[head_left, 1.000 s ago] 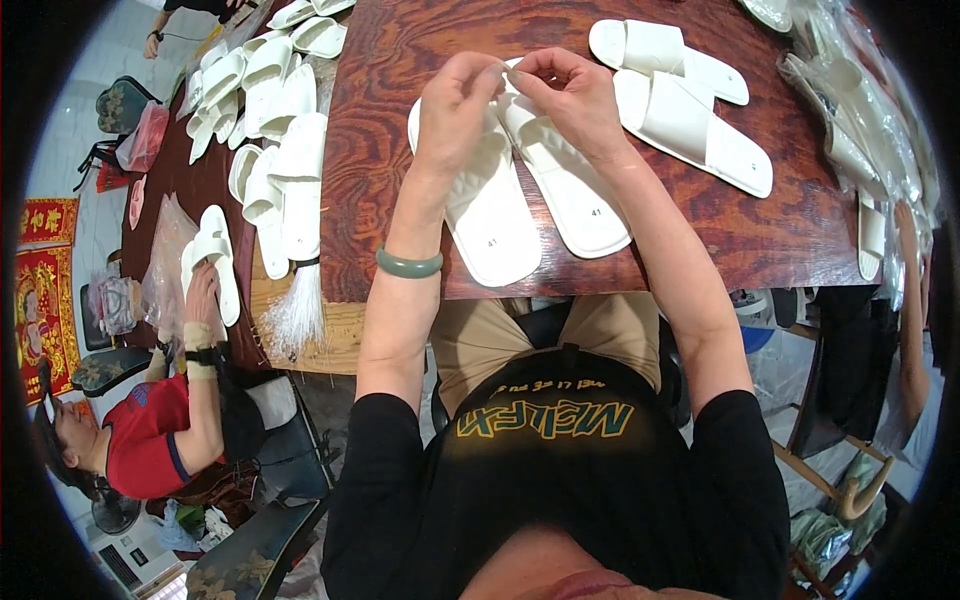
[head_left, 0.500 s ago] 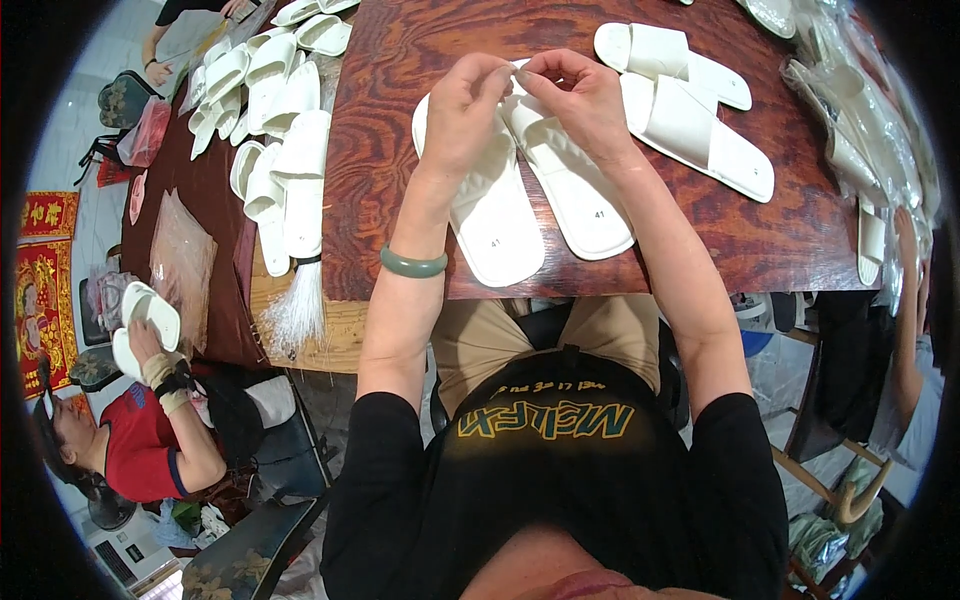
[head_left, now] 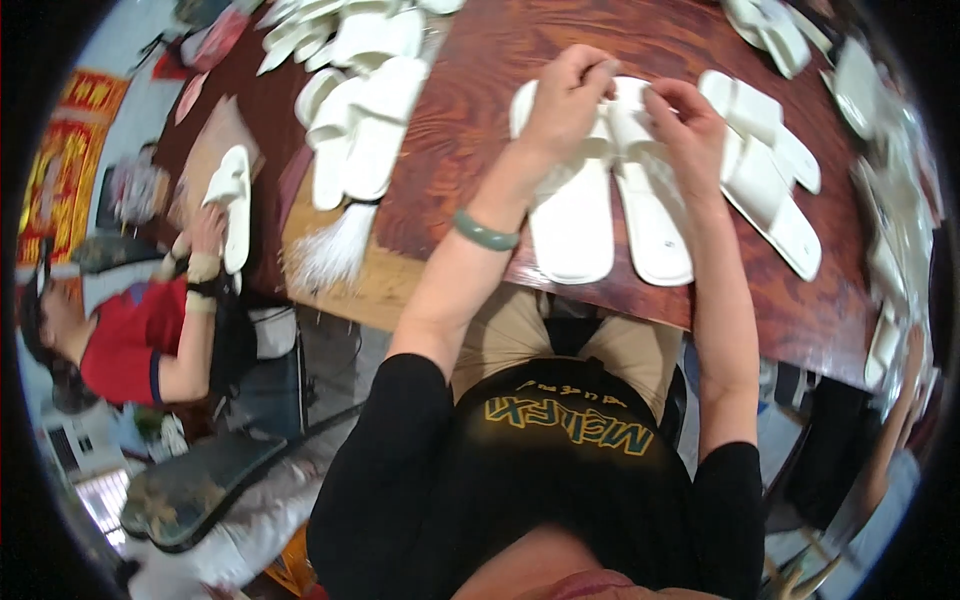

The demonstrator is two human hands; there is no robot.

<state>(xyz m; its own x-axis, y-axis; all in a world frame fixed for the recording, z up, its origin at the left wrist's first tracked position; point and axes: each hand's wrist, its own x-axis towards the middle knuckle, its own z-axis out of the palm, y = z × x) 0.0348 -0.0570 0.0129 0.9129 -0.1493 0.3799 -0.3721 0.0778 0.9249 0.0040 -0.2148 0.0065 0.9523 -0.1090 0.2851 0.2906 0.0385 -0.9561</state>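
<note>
- Reddish-brown wooden table with strong grain fills the upper part of the view; all the slippers lie on it.
- Black short-sleeved shirt with yellow print covers the person's body at the lower edge, above beige trousers.
- At the far left, a second person in a red shirt sits lower, and that person's hand holds one white slipper upright.
- Many white flat slippers in a loose heap lie on the table's left side, well apart from the hands.
- One separate pair of white slippers with wide straps lies just to the right of the right hand.
- The pair of white open-toe cloth slippers lies side by side in the middle of the table, near its front edge, soles down, toes away from the person.
- A white fringed tassel hangs at the table's front left edge.
- The left hand rests on the left slipper's strap; its fingers are curled narrow and pinch the strap's top edge.
- The right hand is on the right slipper's strap, fingers bent close together and gripping the white cloth.
- A green smooth bangle sits on the left wrist.
</note>
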